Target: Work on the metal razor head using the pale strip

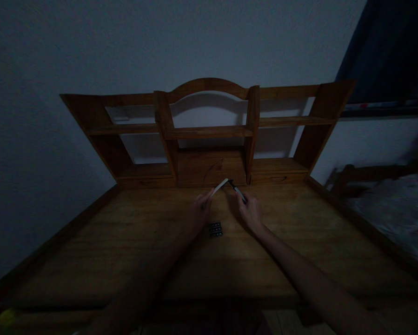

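White stick (220,186) is finger-clasped in left hand (201,207), black-headed handle (240,192) in right hand (251,211); tip alignment seems underway, steadiness required.

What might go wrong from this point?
The pale stick in the left hand and the dark-headed tool in the right hand have their ends close together, so they might knock. The dark patterned strips lie on the desk near the left hand, which might nudge them. Dim light may make small details easy to misjudge.
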Demonstrator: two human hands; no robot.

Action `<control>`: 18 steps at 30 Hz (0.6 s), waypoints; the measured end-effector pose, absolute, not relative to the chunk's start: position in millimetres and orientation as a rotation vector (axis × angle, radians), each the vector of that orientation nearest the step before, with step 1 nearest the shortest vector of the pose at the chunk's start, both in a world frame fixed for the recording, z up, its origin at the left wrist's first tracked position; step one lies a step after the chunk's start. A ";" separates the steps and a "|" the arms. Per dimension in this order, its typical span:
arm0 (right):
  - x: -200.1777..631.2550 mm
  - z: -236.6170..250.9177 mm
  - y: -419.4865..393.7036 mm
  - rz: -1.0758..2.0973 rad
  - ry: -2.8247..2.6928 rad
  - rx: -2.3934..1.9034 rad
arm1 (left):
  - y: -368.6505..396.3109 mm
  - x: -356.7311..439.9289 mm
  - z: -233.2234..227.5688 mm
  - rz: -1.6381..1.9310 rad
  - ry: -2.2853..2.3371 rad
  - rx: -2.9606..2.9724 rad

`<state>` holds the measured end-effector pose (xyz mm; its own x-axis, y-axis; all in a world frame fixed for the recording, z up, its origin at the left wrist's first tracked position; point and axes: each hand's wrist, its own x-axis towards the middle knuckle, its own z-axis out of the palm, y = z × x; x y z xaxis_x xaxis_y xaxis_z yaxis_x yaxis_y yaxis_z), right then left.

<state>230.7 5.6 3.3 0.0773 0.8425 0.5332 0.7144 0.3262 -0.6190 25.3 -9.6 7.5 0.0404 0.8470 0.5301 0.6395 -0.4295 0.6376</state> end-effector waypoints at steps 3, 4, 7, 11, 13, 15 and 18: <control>232.0 5.1 5.2 0.125 -1.695 -1.475 | -10.5 25.6 7.7 1.340 1.528 2.063; 232.8 6.0 4.8 0.103 -1.708 -1.478 | -10.7 25.7 7.6 1.340 1.522 2.060; 234.7 8.5 2.7 0.035 -1.737 -1.481 | -10.0 25.7 6.5 1.344 1.504 2.039; 232.4 8.4 -1.9 0.052 -1.832 -1.414 | -7.4 24.3 5.0 1.340 1.499 2.019; 230.4 7.7 -2.8 0.074 -1.872 -1.377 | -6.5 23.3 5.1 1.334 1.497 2.029; 229.6 7.6 -1.9 0.066 -1.858 -1.396 | -6.1 22.8 5.4 1.326 1.498 2.037; 231.2 8.4 0.6 0.035 -1.786 -1.475 | -5.8 23.3 5.2 1.319 1.514 2.042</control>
<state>231.2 0.6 8.4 0.0020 0.8351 0.5501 0.8128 0.3191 -0.4874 23.3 -5.8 5.2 0.0356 0.8656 0.4995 0.6133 -0.4136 0.6729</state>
